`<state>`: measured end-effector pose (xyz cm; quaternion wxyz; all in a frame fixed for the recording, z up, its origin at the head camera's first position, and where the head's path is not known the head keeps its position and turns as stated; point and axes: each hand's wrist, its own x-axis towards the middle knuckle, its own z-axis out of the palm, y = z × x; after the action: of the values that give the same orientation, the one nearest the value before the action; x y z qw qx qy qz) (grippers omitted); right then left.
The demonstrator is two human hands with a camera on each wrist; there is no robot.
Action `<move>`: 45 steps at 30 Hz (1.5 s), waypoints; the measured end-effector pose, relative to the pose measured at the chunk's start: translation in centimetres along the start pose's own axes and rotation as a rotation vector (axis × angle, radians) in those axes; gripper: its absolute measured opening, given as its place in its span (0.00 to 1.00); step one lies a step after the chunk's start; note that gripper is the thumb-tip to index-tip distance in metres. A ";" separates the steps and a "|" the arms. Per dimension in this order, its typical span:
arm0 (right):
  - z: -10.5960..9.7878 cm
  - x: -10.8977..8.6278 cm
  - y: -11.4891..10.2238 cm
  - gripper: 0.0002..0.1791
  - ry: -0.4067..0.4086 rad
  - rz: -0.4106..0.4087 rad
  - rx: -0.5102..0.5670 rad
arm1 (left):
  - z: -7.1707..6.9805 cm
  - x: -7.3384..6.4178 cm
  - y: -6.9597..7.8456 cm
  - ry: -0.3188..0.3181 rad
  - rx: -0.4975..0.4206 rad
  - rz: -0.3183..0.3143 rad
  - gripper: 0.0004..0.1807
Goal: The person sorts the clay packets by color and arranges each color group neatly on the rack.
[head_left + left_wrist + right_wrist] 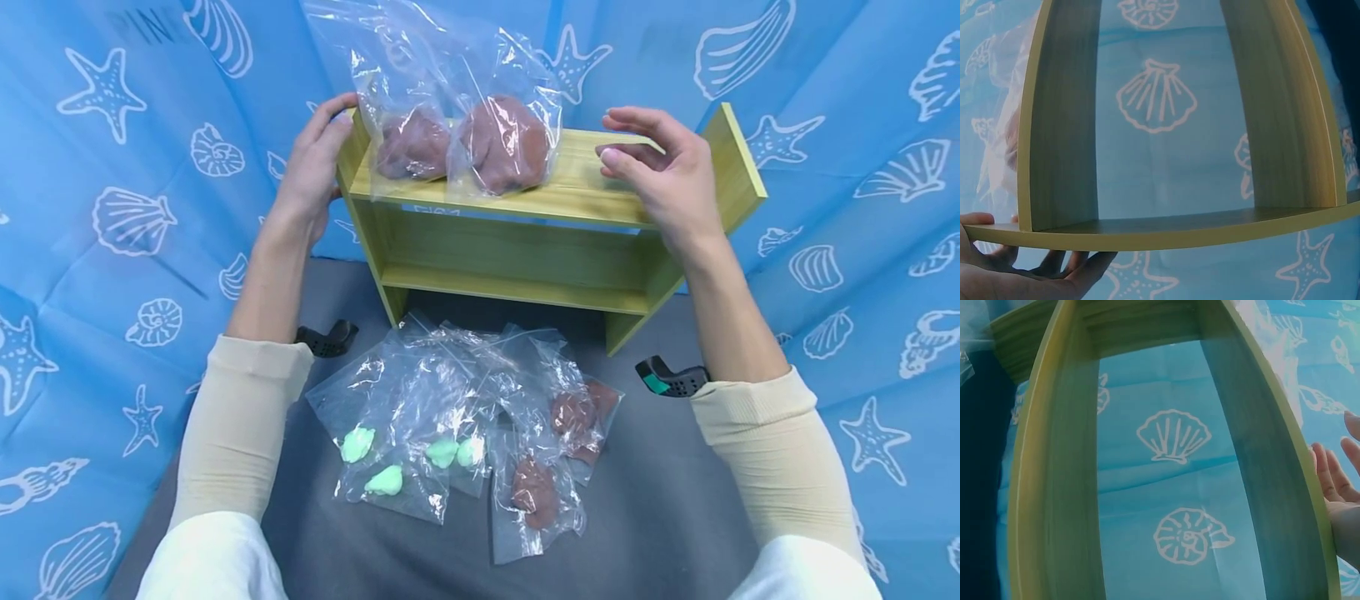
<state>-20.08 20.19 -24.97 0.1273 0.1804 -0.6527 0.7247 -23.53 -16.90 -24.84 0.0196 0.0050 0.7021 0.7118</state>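
A small wooden shelf unit with two boards stands in the head view. On its top board are two clear plastic bags, one with a brown lump on the left and one with a larger brown lump beside it. My left hand holds the unit's left side panel; in the left wrist view the thumb and the fingers lie on opposite faces of that panel. Over the right part of the top board is my right hand, fingers loosely bent and apart from the thumb, holding nothing.
On the grey cloth before the shelf lies a pile of clear bags. Several hold pale green lumps, others brown lumps. Blue curtain with white shell prints hangs behind and at both sides.
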 end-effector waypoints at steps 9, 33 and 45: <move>-1.1 -2.6 -0.8 0.22 -0.028 -0.052 0.079 | -0.1 0.2 0.0 0.006 0.013 -0.007 0.20; -4.2 -11.5 1.8 0.22 -0.053 -0.181 0.023 | -0.1 0.3 -0.2 -0.001 -0.029 -0.011 0.20; -6.0 -16.5 5.4 0.23 -0.021 -0.142 0.029 | -0.1 0.2 0.0 0.002 -0.024 -0.024 0.19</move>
<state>-7.99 26.40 -37.39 0.1686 0.2358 -0.6291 0.7213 -23.72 -16.95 -24.83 0.0275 -0.0045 0.6934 0.7200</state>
